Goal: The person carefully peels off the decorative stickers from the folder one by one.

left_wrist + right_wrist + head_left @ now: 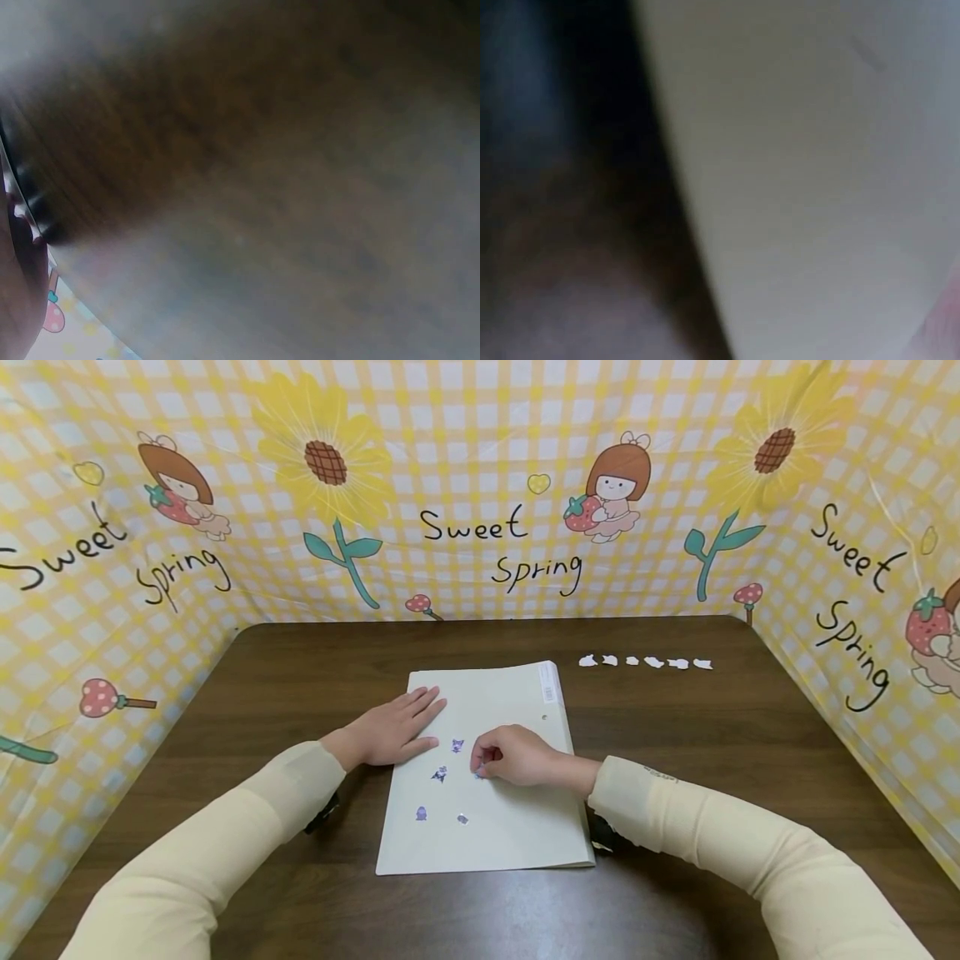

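Pale purple and flat, a tiny sticker-like piece (pixel 478 774) shows at the fingertips of the right hand (pixel 519 756), whose thumb and forefinger are curled together and pinch it. It lies at the left end of that hand, which comes in from the right; its own long axis is too small and covered to tell, and so is whether it touches the surface beneath. Just left of it is a purple-and-dark cartoon figure (pixel 438 774); a little farther and left, a purple horned figure (pixel 457 746). On the near side lie a greyish-purple oval piece (pixel 462 818) and, more to the left, a plain purple rounded piece (pixel 421 813).

All rest on an off-white rectangular paper folder (pixel 517 839), its long axis running near to far. The left hand (pixel 396 727), farther from the pinched piece than the right, rests flat across the folder's left edge, fingers extended. A white barcode label (pixel 550 682) marks the far right corner. Beyond, on the dark brown wooden table (pixel 315 668), six small white scraps (pixel 654 662) form a row at far right. Both wrist views are too blurred to add detail.
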The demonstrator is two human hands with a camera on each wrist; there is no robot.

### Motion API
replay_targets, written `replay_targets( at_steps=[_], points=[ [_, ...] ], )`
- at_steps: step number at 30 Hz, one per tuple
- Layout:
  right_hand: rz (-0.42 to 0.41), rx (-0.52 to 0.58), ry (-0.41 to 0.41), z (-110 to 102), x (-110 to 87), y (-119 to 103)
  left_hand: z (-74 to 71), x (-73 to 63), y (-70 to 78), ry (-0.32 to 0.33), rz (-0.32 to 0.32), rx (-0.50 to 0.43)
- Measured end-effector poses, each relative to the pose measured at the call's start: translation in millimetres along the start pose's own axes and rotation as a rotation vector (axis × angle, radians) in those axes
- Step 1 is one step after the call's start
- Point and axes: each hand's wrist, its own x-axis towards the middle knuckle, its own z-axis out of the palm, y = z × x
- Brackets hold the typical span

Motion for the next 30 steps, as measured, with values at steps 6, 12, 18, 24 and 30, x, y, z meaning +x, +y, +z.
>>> replay_targets(
  at_steps=[6,12,18,24,30],
  points=[
    [0.001,0.065,-0.007,-4,-1.1,3,-0.1,0.1,1.1,0.001,-0.001,0.003],
    [0.001,0.138,-0.022,-9,-1.7,11,-0.8,-0.3,2.4,0.000,-0.003,0.003],
    [0.018,0.223,-0.027,-16,-3.3,17,-0.8,-0.1,2.6,0.000,-0.001,0.006],
    [0.054,0.318,-0.047,-21,-3.3,19,-1.3,-0.5,2.9,-0.004,-0.011,0.004],
    [0.081,0.330,-0.038,-23,-3.5,20,-4.0,-1.1,4.4,-0.008,-0.001,0.017]
  ],
)
